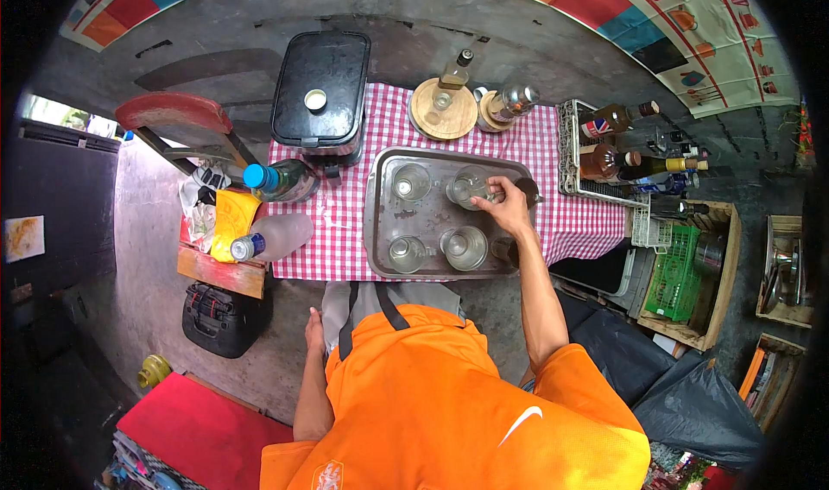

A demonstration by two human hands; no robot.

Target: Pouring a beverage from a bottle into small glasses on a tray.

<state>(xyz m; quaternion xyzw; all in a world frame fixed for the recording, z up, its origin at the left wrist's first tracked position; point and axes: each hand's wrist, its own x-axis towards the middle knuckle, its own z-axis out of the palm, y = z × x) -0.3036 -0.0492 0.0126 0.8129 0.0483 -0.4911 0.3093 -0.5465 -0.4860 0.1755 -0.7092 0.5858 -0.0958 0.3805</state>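
Glass, likely fragile, the cup (463,185) your right hand (508,207) pinches suits a gentle side grip; your left hand (314,329) hangs open.

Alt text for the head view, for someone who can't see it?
The right hand touches a clear glass among other glasses on a brown tray, set on a pink-checked tablecloth. The left hand hangs low, away from the tray.

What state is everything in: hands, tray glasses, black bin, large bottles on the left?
Left hand: lowered, open, apparently empty
Right hand: fingers on upper-right glass, grip unclear
Upper-right glass: partly covered, tilt unclear
Upper-left glass: upright
Lower-left glass: upright
Lower-right glass: upright
Black bin: lid on
Blue-topped bottle: closed
Clear bottle: closed
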